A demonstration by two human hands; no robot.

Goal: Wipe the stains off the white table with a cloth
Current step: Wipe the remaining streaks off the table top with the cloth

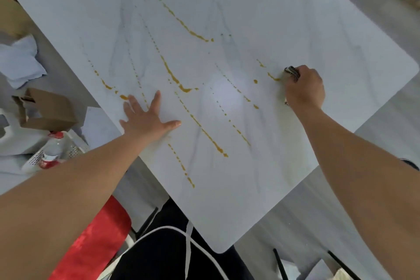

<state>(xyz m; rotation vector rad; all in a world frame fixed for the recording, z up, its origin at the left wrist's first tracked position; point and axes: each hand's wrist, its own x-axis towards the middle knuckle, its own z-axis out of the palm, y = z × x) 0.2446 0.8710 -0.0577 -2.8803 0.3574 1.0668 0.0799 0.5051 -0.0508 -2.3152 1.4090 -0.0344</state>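
I am watching the white table (272, 7) over grey floor (386, 109), orange stains (172, 75) streaking it; right hand (304, 88) is clutching dark cloth (292, 73), left hand (145, 120) lying flat.

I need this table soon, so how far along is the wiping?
Barely started. The strip just below the right hand looks wiped, only a faint film. That hand grips the cloth against a short stain. The long orange streaks are unwiped; the left hand rests flat on the table.
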